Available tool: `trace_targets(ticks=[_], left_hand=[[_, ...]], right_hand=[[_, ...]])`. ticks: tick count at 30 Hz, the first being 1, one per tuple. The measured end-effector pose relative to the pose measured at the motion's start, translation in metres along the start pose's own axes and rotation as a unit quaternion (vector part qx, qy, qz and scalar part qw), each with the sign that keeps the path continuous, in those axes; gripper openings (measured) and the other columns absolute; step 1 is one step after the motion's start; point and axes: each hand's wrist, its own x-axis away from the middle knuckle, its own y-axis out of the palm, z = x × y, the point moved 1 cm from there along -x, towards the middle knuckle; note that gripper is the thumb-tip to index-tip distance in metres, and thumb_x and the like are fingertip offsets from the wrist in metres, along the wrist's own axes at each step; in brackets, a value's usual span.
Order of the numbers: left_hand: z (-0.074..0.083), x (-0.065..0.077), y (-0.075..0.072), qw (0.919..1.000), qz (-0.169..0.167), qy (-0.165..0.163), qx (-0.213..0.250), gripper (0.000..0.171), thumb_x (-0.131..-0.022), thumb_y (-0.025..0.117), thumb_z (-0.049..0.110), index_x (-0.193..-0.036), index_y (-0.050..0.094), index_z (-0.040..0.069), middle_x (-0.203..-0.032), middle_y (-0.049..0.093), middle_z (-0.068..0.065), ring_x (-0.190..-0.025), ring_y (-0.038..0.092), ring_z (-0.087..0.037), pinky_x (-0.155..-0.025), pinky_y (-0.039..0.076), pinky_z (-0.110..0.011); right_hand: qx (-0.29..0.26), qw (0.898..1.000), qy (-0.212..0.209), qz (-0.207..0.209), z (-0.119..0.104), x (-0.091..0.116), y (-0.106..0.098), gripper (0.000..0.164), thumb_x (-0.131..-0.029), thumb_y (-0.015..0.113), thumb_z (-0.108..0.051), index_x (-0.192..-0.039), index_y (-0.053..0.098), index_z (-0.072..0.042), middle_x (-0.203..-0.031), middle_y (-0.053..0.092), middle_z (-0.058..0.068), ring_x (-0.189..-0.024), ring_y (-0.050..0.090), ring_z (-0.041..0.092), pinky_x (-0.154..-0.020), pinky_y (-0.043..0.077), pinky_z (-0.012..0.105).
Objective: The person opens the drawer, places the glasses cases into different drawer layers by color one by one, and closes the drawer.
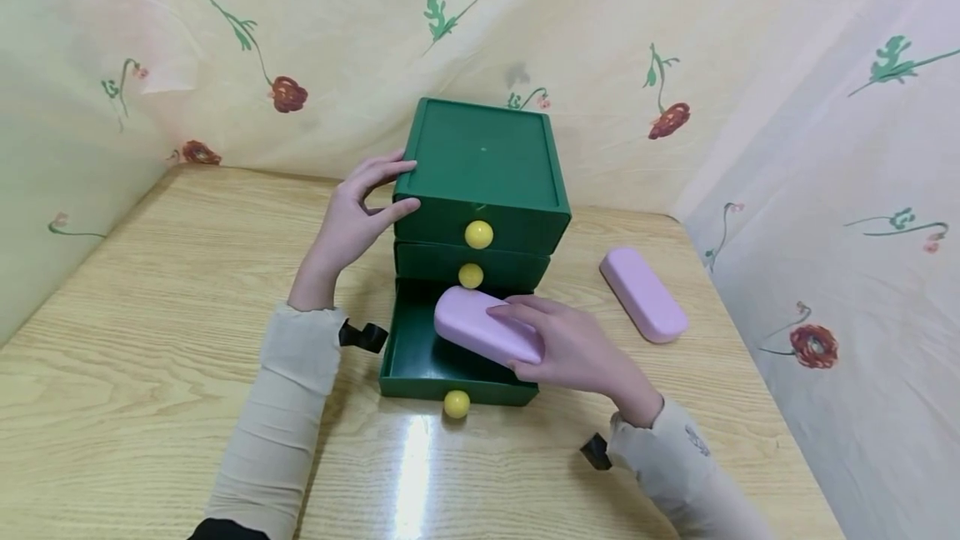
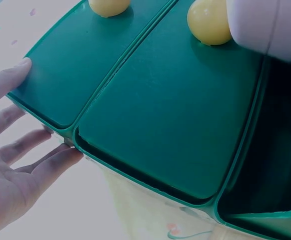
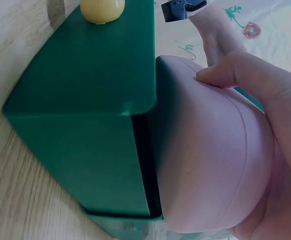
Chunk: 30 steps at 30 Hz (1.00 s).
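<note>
A green three-drawer cabinet (image 1: 483,152) with round yellow knobs stands against the back cloth. Its bottom drawer (image 1: 408,340) is pulled out, while the upper two are closed. My right hand (image 1: 581,348) grips a pink glasses case (image 1: 468,319) by its right end, tilted above the open drawer. In the right wrist view the thumb presses on the case (image 3: 205,145) near its seam. At the cabinet's upper left edge rests my left hand (image 1: 352,211), fingers spread along the side wall and thumb (image 2: 18,72) on the top drawer's front.
Another pink case (image 1: 643,294) lies on the wooden table (image 1: 187,315) to the right of the cabinet. Flower-patterned cloth (image 1: 337,40) hangs behind and at both sides. A black wrist mount (image 1: 363,336) sticks out from the left sleeve.
</note>
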Motion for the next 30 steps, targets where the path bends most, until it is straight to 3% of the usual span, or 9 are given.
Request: trace_targets(ticks=[4, 11, 18, 25, 30], left_hand=[[0.0, -0.001, 0.001, 1.0, -0.001, -0.002, -0.002, 0.044, -0.092, 0.067, 0.018, -0.134, 0.058, 0.012, -0.15, 0.044, 0.001, -0.136, 0.043, -0.016, -0.104, 0.047, -0.042], [0.0, -0.001, 0.001, 1.0, 0.0, 0.003, 0.003, 0.043, -0.092, 0.067, 0.017, -0.134, 0.059, 0.011, -0.15, 0.045, -0.001, -0.137, 0.042, -0.017, -0.11, 0.042, -0.042], [0.001, 0.0, 0.0, 1.0, 0.001, -0.006, -0.002, 0.044, -0.092, 0.067, 0.018, -0.134, 0.058, 0.012, -0.15, 0.044, 0.0, -0.136, 0.043, -0.016, -0.103, 0.049, -0.039], [0.001, 0.0, 0.0, 1.0, 0.002, 0.0, -0.002, 0.043, -0.092, 0.067, 0.016, -0.134, 0.059, 0.011, -0.149, 0.045, -0.001, -0.137, 0.043, -0.017, -0.108, 0.044, -0.042], [0.001, 0.0, 0.0, 1.0, 0.0, 0.0, 0.002, 0.043, -0.092, 0.067, 0.016, -0.134, 0.059, 0.011, -0.149, 0.045, 0.0, -0.137, 0.043, -0.016, -0.102, 0.049, -0.035]], right_hand=[[-0.008, 1.0, 0.004, -0.009, -0.001, -0.005, 0.003, 0.058, -0.078, 0.072, -0.033, -0.134, 0.057, -0.029, -0.134, 0.059, 0.005, -0.104, 0.061, 0.022, -0.07, 0.049, 0.028], [-0.013, 1.0, 0.0, -0.011, -0.001, -0.013, 0.01, 0.057, -0.079, 0.071, -0.032, -0.134, 0.058, -0.027, -0.134, 0.059, 0.005, -0.102, 0.061, 0.02, -0.073, 0.05, 0.029], [-0.01, 1.0, 0.0, -0.012, -0.003, -0.022, 0.013, 0.056, -0.079, 0.071, -0.033, -0.133, 0.058, -0.025, -0.133, 0.06, 0.005, -0.104, 0.061, 0.021, -0.07, 0.05, 0.029], [0.017, 1.0, -0.016, -0.007, -0.007, -0.033, 0.02, 0.056, -0.078, 0.072, -0.032, -0.132, 0.059, -0.023, -0.13, 0.062, 0.006, -0.105, 0.061, 0.021, -0.07, 0.051, 0.029], [0.024, 1.0, -0.013, -0.014, -0.009, -0.038, 0.027, 0.056, -0.078, 0.072, -0.033, -0.132, 0.06, -0.023, -0.13, 0.062, 0.006, -0.104, 0.061, 0.021, -0.066, 0.05, 0.029]])
